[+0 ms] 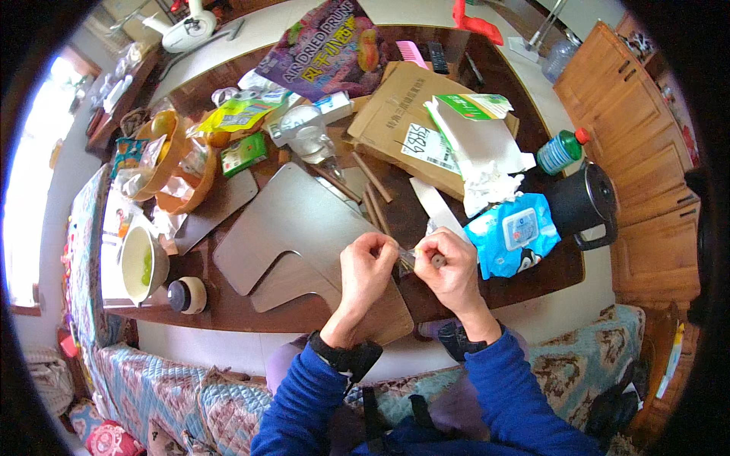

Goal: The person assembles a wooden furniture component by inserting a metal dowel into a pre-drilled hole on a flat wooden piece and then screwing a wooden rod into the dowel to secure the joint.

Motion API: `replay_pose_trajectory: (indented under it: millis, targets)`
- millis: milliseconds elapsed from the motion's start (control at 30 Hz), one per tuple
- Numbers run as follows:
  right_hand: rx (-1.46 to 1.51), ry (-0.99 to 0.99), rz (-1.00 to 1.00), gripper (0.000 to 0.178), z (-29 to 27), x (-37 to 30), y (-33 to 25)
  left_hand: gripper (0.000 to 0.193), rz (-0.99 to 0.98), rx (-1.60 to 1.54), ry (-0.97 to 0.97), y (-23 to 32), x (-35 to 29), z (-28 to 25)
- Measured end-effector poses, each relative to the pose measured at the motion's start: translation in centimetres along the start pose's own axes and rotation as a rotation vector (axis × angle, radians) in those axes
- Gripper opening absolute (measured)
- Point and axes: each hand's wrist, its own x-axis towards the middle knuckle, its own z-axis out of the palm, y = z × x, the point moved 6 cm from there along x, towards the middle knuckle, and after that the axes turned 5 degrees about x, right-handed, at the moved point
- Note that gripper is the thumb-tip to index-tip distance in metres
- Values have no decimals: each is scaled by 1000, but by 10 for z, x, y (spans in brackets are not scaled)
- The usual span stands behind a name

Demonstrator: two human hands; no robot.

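While a dark brown desk [228, 313] spreads across the middle of the frame, flat grey panels [304, 205] lie on it left of center, overlapping, with notched edges toward the lower side. A cardboard box [395, 114] rests at upper right of center, and a purple bag [323, 57] lies at the top. Right of center, a blue wipes pack [490, 247] sits beside a black kettle [570, 201]. The person's hands meet near the center: the left hand [366, 272] has its fingers together, pinching a bit of clear plastic [406, 260], while the right hand [455, 275] has its fingers clamped on a short brown stick [438, 261], its round end showing, just right of the plastic. More brown sticks [372, 178] lie above the hands, between the panels and the box.
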Motion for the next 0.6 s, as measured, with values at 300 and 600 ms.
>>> replay_pose_trajectory:
  millis: [300,600]
  targets:
    - [-76,-73,123,8,14,2,12,9,484,446,185,28,-9,6]
    - [-3,56,99,6,-5,3,6,10,381,633,296,23,12,-9]
